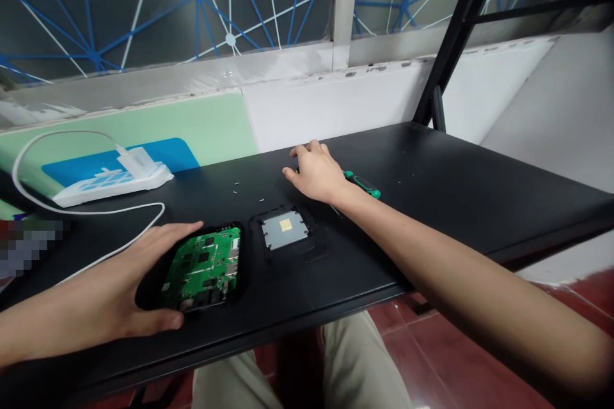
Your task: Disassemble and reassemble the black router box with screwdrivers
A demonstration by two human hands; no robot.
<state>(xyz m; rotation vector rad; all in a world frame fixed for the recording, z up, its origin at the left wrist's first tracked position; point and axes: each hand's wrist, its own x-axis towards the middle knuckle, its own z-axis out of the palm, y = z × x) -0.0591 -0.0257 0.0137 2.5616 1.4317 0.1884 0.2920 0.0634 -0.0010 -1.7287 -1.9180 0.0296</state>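
Note:
My left hand (112, 281) spans the left side of a black device case with a green circuit board (204, 265) in it; the thumb lies at the front edge and the fingers at the back. To the right of the case, a black cover with a grey metal plate (273, 233) and a pale yellow square pad lies flat. Farther back, my right hand (314, 169) reaches over the table with its fingers apart. Something small and dark with a yellow spot shows partly beneath it. Beside its wrist lies a green and black tool handle (363, 184), partly hidden by my hand.
Several small screws (261, 200) lie on the black table (455, 192) behind the cover. At the back left stands a white power strip (115, 185) with a plugged-in charger (137, 162), whose white cable (115, 209) loops behind my left hand. A black post (455, 38) rises at the back right.

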